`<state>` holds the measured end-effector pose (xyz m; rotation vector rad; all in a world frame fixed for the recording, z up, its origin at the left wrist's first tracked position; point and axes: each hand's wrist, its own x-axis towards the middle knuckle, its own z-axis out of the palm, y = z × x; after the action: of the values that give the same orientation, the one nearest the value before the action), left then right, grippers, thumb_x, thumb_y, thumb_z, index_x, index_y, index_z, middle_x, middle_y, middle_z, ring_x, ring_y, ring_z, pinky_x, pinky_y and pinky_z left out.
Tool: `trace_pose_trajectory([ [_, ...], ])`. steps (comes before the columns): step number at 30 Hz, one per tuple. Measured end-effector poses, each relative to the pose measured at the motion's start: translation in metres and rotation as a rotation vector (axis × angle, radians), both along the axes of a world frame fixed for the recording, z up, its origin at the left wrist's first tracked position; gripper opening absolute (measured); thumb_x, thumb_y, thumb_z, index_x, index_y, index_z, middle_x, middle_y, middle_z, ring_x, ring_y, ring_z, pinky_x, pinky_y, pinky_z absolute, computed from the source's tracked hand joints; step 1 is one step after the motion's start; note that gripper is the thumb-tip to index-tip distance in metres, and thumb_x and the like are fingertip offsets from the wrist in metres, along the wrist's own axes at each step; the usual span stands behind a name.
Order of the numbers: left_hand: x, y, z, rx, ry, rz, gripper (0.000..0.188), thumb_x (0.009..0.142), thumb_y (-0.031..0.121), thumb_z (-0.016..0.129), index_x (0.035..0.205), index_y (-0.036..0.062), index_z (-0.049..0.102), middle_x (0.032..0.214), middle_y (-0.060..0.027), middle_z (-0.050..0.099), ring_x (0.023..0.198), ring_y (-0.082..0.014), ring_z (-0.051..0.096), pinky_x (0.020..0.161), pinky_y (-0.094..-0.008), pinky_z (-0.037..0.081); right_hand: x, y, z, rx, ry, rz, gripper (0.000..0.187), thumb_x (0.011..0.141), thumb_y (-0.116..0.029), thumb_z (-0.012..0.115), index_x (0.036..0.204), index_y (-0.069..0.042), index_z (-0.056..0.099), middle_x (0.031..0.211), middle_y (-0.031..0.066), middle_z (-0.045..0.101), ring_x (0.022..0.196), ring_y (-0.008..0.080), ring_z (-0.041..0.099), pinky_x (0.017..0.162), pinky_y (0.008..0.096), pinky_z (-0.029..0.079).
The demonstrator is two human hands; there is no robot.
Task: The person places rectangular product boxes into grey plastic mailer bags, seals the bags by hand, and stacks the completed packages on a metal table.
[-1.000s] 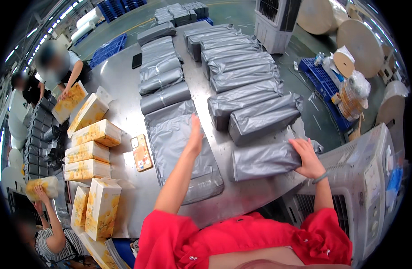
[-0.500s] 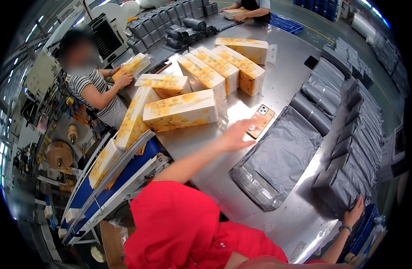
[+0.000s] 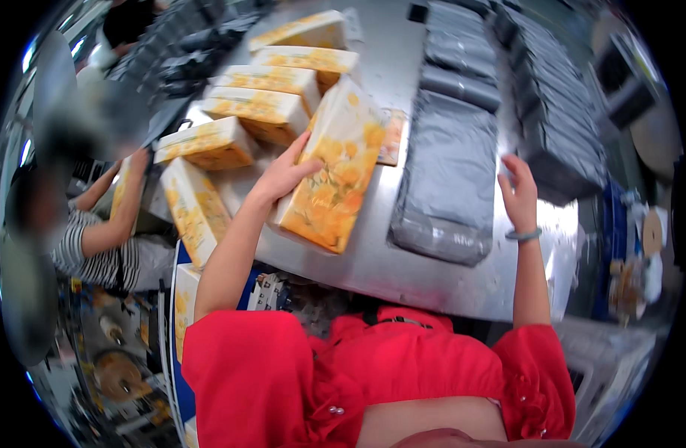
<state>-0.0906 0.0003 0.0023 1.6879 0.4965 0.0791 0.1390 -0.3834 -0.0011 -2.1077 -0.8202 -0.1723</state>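
The held pack (image 3: 335,172) is showing yellow-orange flowers on white; the other packs (image 3: 261,112) are repeating them. The bags (image 3: 451,160) are looking plain grey, the table (image 3: 376,220) silver. The sleeves (image 3: 246,366) are glowing red, the wristband (image 3: 523,235) grey; a co-worker's shirt (image 3: 122,261) is showing dark-and-white stripes.

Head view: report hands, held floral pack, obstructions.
Left hand holds floral pack. Right hand empty, open, beside gray bags. Phone partly hidden behind pack.

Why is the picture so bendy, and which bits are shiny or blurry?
Head view: the fisheye lens bends the front edge of the metal table; head view: white glare beside the right hand; head view: brown roll at lower left blurry, flowery pack in the left hand clearer.
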Motion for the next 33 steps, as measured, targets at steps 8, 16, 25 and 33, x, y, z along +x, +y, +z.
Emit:
trace_pose_trajectory([
  [8, 0.010, -0.160, -0.065, -0.019, 0.349, -0.560, 0.037, 0.090, 0.027, 0.054, 0.121, 0.0080, 0.055, 0.095, -0.0134, 0.064, 0.083, -0.0247, 0.063, 0.074, -0.0350, 0.049, -0.008, -0.045, -0.073, 0.178, 0.676, 0.095, 0.043, 0.098, -0.026, 0.042, 0.132, -0.001, 0.043, 0.120, 0.0101, 0.057, 0.119, 0.0171, 0.046, 0.100, 0.0296, 0.034],
  [16, 0.120, -0.191, -0.134, 1.150, -0.317, -0.537, 0.009, 0.075, 0.007, 0.052, 0.082, 0.0024, 0.051, 0.086, -0.0138, 0.054, 0.080, -0.0357, 0.055, 0.068, -0.0407, 0.047, -0.048, -0.076, -0.145, 0.190, 0.475, 0.003, 0.020, 0.085, -0.001, 0.052, 0.105, -0.003, 0.051, 0.102, 0.0088, 0.058, 0.093, 0.0206, 0.057, 0.077, 0.0294, 0.046],
  [25, 0.063, -0.213, -0.096, 0.780, -0.784, -0.083, 0.005, 0.081, -0.001, 0.049, 0.086, -0.0020, 0.047, 0.098, -0.0180, 0.052, 0.086, -0.0347, 0.056, 0.072, -0.0392, 0.047, -0.070, -0.061, -0.108, 0.170, -0.154, -0.078, 0.012, 0.081, 0.000, 0.052, 0.093, -0.001, 0.056, 0.096, 0.0173, 0.056, 0.084, 0.0314, 0.056, 0.071, 0.0360, 0.046],
  [33, 0.083, -0.212, -0.133, 0.945, -0.032, -0.267, 0.017, 0.080, 0.016, 0.052, 0.088, 0.0018, 0.058, 0.080, -0.0174, 0.061, 0.078, -0.0365, 0.061, 0.067, -0.0454, 0.050, -0.038, -0.060, -0.122, -0.493, 0.019, -0.110, 0.018, 0.075, -0.023, 0.060, 0.077, -0.005, 0.063, 0.068, 0.0175, 0.061, 0.069, 0.0397, 0.060, 0.060, 0.0457, 0.047],
])
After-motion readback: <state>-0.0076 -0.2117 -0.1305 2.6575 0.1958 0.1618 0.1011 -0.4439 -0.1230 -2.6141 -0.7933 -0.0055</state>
